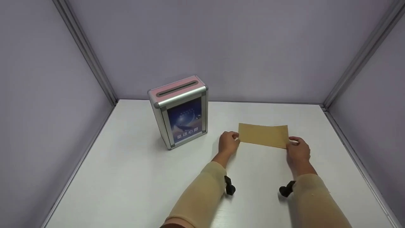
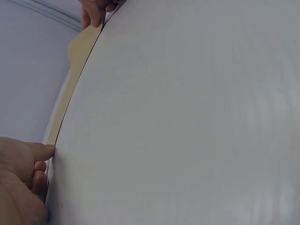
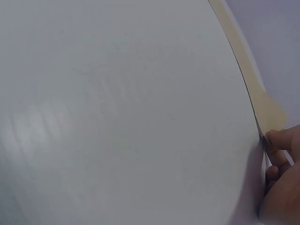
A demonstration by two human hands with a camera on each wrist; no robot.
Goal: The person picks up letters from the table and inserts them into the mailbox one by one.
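A flat brown kraft-paper envelope [image 1: 263, 135] lies lengthwise between my hands, low over the white table. My left hand [image 1: 229, 142] pinches its near left corner, thumb at the edge and the other fingers curled below. At the opposite end, my right hand [image 1: 298, 150] pinches the near right corner. In the left wrist view the envelope [image 2: 70, 86] shows as a narrow strip, with the right hand [image 2: 95, 10] at its far end. The right wrist view shows the right thumb [image 3: 281, 139] against the envelope's corner.
Left of my hands stands an upright silver-framed box [image 1: 177, 112] with a pink top, a long slot in it and a blue picture on its front. The white table [image 1: 133, 183] is enclosed by pale panels [image 1: 240, 50] with metal corner posts.
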